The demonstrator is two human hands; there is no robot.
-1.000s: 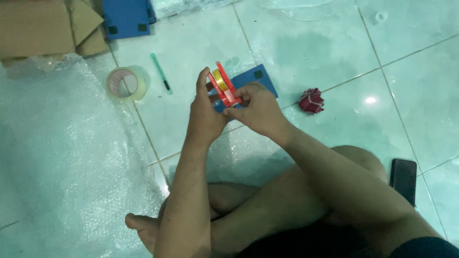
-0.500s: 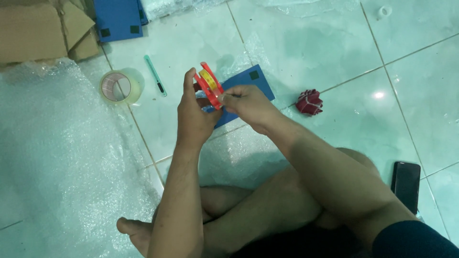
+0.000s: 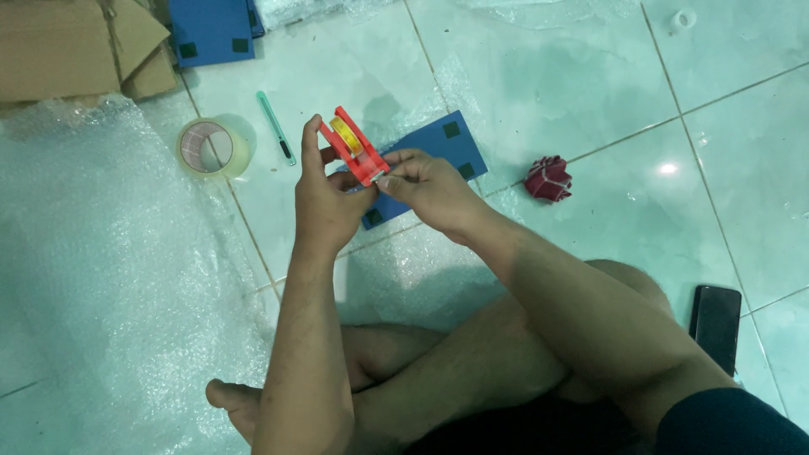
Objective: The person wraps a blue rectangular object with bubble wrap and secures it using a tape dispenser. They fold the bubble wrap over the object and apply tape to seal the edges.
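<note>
- A red tape dispenser with a yellowish roll in it is held up above the tiled floor, in front of the seated person's crossed legs.
- The left hand grips the dispenser from the left; its fingers are clamped on the body, with one finger straight up along the side.
- The right hand meets the dispenser's lower end, fingers pinched together there; what they pinch is too small to make out.
- A blue flat panel lies on the floor just behind the hands, partly hidden by them.
- Left of it lie a green pen-like tool and a clear tape roll.
- Bubble wrap covers the floor on the left.
- A crumpled dark red object lies to the right.
- A black phone lies by the right knee.
- A cardboard box and another blue panel are cut off at the top edge.
</note>
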